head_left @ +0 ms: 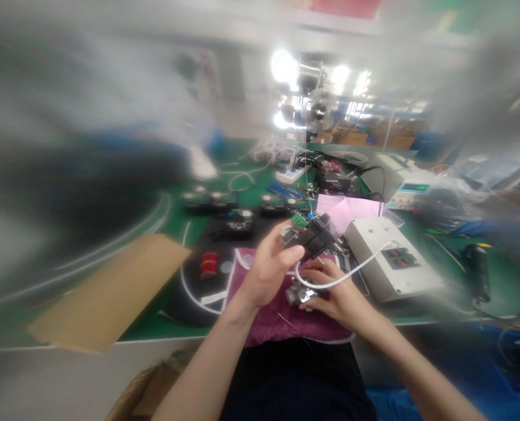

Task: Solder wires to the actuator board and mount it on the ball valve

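Head view: I am looking down on one workbench, badly blurred towards the edges.
Left hand: raised, with the fingers curled tight around a black module held above the cloth. A small green board sits at the module's upper left corner.
Right hand: lower, with the fingers closed on a small silvery part (too blurred for me to name), just over the cloth.
White cable: it loops between the two hands, then runs right across a white box.
Magenta cloth: at the bench's near edge, beneath both hands.
Pink paper: behind the module.
Cardboard sheet: on the green mat, well apart to the left.
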### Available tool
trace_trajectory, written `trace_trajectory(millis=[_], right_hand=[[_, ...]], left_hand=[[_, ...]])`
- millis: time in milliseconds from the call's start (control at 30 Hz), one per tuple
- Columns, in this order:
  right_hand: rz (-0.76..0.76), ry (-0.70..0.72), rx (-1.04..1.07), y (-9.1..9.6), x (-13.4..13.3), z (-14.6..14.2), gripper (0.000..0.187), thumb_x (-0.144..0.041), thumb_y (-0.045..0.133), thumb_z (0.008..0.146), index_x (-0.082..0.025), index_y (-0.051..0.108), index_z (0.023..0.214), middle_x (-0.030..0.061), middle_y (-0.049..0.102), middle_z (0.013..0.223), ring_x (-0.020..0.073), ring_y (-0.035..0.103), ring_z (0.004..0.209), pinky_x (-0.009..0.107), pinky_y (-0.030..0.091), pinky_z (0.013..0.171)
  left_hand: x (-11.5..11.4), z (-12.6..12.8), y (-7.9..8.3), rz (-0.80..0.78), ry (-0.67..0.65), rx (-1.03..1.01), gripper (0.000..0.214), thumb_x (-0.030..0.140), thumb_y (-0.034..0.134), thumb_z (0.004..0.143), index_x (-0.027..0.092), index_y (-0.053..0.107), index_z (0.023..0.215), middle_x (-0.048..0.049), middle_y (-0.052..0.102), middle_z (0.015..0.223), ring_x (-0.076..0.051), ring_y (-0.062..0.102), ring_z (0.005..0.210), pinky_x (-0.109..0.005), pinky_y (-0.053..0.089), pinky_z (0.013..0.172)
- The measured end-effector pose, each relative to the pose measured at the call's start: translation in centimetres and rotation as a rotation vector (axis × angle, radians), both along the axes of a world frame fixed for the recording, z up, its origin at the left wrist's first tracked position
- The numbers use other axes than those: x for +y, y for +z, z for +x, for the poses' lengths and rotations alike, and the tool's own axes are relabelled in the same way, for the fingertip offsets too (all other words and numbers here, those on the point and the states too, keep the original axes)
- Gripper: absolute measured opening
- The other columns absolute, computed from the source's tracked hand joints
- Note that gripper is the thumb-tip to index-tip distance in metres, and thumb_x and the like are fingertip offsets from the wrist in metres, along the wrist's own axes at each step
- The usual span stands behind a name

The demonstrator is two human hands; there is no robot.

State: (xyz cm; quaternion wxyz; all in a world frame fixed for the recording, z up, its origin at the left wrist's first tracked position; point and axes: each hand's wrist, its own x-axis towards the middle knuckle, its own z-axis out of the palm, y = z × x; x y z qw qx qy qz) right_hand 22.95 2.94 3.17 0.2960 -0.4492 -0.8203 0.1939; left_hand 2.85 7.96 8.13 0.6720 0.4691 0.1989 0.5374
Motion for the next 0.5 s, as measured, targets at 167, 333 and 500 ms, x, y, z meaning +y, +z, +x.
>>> trace_trajectory(millis=[167,333,500], right_hand=[[-0.004,0.01,0.023,-1.1,-0.5,-0.2,0.052,-0.04,0.075,0.098,-0.034,0.06,0.148,0.0115,0.057,0.149,0.0306,0.058,0.139,0.053,0.05,0.118],[-0.071,-0.15,0.084,0.9,-4.5,2.2,0.055,-0.047,0.078,0.095,-0.033,0.062,0.145,0.008,0.063,0.149,0.0304,0.062,0.137,0.048,0.055,0.115],[0.101,-0.37,0.176,5.1,-7.4,4.8,0.011,-0.037,0.071,0.101,-0.035,0.076,0.11,-0.0009,0.079,0.102,0.0209,0.076,0.09,0.032,0.065,0.079]], left_hand=[[0.9,-0.7,-0.3,0.084,-0.034,0.074,0.072,0.036,0.083,0.08,0.018,0.058,0.146,-0.0131,0.068,0.147,-0.034,0.062,0.139,-0.049,0.046,0.122],[1.5,-1.3,-1.1,0.101,-0.065,0.082,0.083,0.037,0.088,0.076,0.019,0.055,0.15,-0.0143,0.066,0.148,-0.036,0.063,0.138,-0.049,0.049,0.119],[1.7,-1.5,-0.9,0.161,-0.108,0.161,0.093,0.037,0.095,0.071,0.025,0.053,0.153,-0.013,0.067,0.148,-0.038,0.066,0.135,-0.046,0.057,0.111]])
